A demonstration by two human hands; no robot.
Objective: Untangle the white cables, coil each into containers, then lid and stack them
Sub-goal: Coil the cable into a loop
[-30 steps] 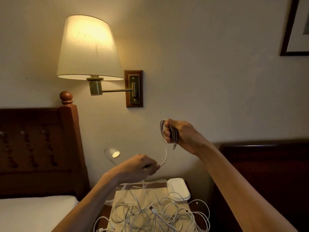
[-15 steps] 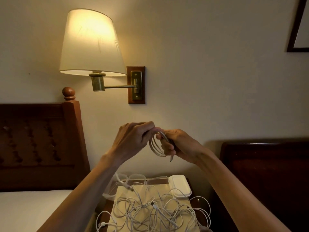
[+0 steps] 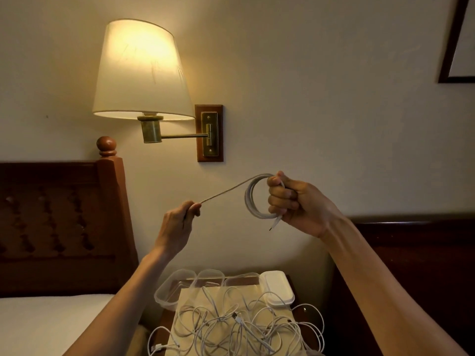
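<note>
My right hand [image 3: 293, 201] grips a small coil of white cable [image 3: 253, 199] held up in front of the wall, with one plug end poking out below the fist. A straight stretch of the same cable runs down-left to my left hand [image 3: 180, 222], which pinches it between thumb and fingers. Below, a tangle of white cables [image 3: 231, 327] lies on a pale sheet on the nightstand. Behind the tangle stand clear open containers [image 3: 169, 291] in a row, and a stack of white lids [image 3: 279, 289] sits at the right.
A lit wall lamp [image 3: 141, 70] hangs above left of my hands. A dark wooden headboard [image 3: 56, 222] and a white mattress [image 3: 43, 322] lie at the left. Dark wooden furniture [image 3: 411, 253] stands at the right. A picture frame [image 3: 457, 47] hangs top right.
My left hand has moved away from the coil, down and left, drawing the loose stretch of cable taut. My right hand still holds the coil, now turned so its loops face me.
</note>
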